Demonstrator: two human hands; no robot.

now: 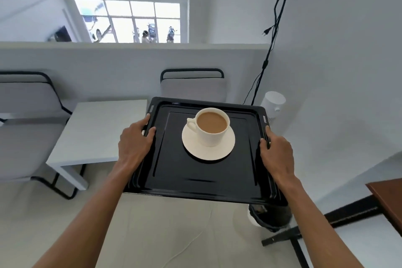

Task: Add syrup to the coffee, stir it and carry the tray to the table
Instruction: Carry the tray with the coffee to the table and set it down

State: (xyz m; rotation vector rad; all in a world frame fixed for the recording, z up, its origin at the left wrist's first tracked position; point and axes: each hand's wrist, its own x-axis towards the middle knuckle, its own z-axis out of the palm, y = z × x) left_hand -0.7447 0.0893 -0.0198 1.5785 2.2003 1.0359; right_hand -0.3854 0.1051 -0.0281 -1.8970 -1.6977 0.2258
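Note:
A black rectangular tray (202,183) is held level in the air in front of me. My left hand (136,140) grips its left rim and my right hand (276,150) grips its right rim. A white cup of milky coffee (212,125) stands on a white saucer (208,148) in the far half of the tray, handle pointing left. A low white table (97,132) stands just beyond and to the left of the tray, partly hidden by it.
Grey chairs with black frames stand at the left (28,115) and behind the table (192,86). A white cylindrical appliance (273,105) and hanging black cables (269,50) are by the right wall. A brown tabletop corner (387,198) is at the right, and a bin (269,216) sits under the tray.

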